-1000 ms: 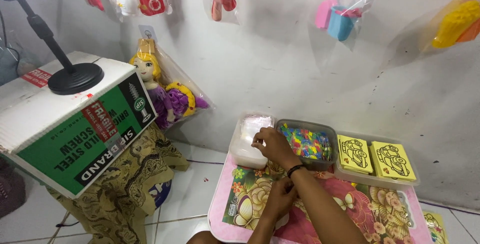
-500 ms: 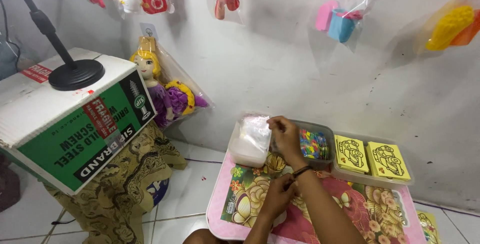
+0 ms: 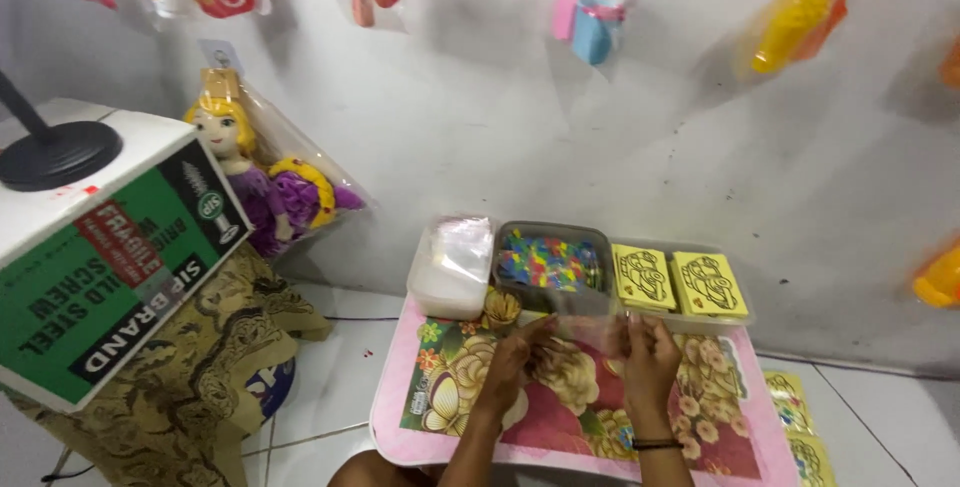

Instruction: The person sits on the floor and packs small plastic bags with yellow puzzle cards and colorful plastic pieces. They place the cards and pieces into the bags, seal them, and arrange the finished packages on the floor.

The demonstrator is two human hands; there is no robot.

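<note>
Both my hands are over a small pink table with a floral top (image 3: pixel 440 417). My left hand (image 3: pixel 512 355) and my right hand (image 3: pixel 650 355) each pinch one side of a thin clear plastic bag (image 3: pixel 583 325), held just above the tabletop. Behind the hands, along the table's far edge, stands a white tub of clear bags (image 3: pixel 452 265). Beside it is a grey tray of small colourful pieces (image 3: pixel 553 262), then a clear tray (image 3: pixel 742 315) with two yellow cards (image 3: pixel 643 277) bearing car outlines. A dark band circles my right wrist.
A green and white cardboard box (image 3: pixel 100 277) sits at left on a patterned cloth (image 3: pixel 200 377), with a black stand base (image 3: pixel 55 155) on top. A bagged doll (image 3: pixel 250 182) leans on the wall. Bagged toys (image 3: pixel 795 25) hang above. More yellow cards (image 3: pixel 800 417) lie on the tiled floor at right.
My right hand has drawn back from the tub of bags and the tray toward me. Both hands now hold a clear bag over the table. The view has tilted slightly upward.
</note>
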